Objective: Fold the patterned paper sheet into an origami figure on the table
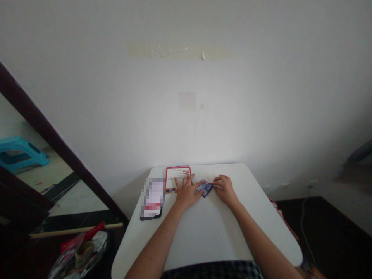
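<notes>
A small blue printed card or packet (207, 187) lies on the white table (212, 228) between my hands; its exact kind is too small to make out. My left hand (187, 190) rests with its fingers spread, the fingertips over a red-bordered printed sheet (176, 175) and the thumb on the blue piece's left side. At the blue piece's right corner, the thumb and fingers of my right hand (225, 189) are bent together in what looks like a pinch. Part of the sheet is hidden under my left fingers.
A phone (152, 199), blurred out on its screen, lies at the table's left edge. The white wall (197, 128) rises directly behind the table. On the floor at lower left are a plastic-lined bin (83, 255) and a wooden stick (116, 225). A blue stool (21, 153) stands beyond the dark frame.
</notes>
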Action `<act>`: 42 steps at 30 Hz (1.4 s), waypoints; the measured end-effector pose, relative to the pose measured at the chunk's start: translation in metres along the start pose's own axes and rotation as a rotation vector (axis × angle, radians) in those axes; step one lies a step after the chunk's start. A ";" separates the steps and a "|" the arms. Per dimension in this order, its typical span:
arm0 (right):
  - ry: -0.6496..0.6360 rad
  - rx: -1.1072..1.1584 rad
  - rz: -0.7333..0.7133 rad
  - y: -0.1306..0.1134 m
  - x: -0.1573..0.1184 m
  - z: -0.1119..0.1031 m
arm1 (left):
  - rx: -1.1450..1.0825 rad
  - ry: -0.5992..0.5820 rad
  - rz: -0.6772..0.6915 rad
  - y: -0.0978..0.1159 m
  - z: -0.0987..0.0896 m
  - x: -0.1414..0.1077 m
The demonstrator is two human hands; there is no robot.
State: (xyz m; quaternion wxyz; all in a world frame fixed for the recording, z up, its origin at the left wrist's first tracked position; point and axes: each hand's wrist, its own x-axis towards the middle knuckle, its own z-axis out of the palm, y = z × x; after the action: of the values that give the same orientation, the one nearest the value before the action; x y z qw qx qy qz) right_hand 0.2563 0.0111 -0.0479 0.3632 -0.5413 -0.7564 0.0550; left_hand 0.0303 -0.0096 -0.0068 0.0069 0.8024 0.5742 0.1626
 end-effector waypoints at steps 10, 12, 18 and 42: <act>-0.020 0.027 0.017 -0.005 0.002 -0.005 | 0.001 -0.039 0.014 0.001 -0.004 -0.001; -0.018 0.023 0.010 -0.006 0.002 -0.007 | 0.011 -0.060 0.007 0.002 -0.006 -0.001; -0.010 0.001 -0.028 -0.007 0.001 -0.007 | 0.004 -0.073 0.032 0.005 -0.011 -0.003; -0.168 -0.116 0.200 -0.032 0.008 -0.012 | -0.030 -0.165 0.006 0.004 -0.013 -0.006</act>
State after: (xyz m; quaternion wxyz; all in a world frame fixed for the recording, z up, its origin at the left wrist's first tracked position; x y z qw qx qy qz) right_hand 0.2375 0.0010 -0.0206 0.2595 -0.6275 -0.7283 0.0921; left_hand 0.0292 -0.0184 0.0045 0.0660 0.8146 0.5667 0.1045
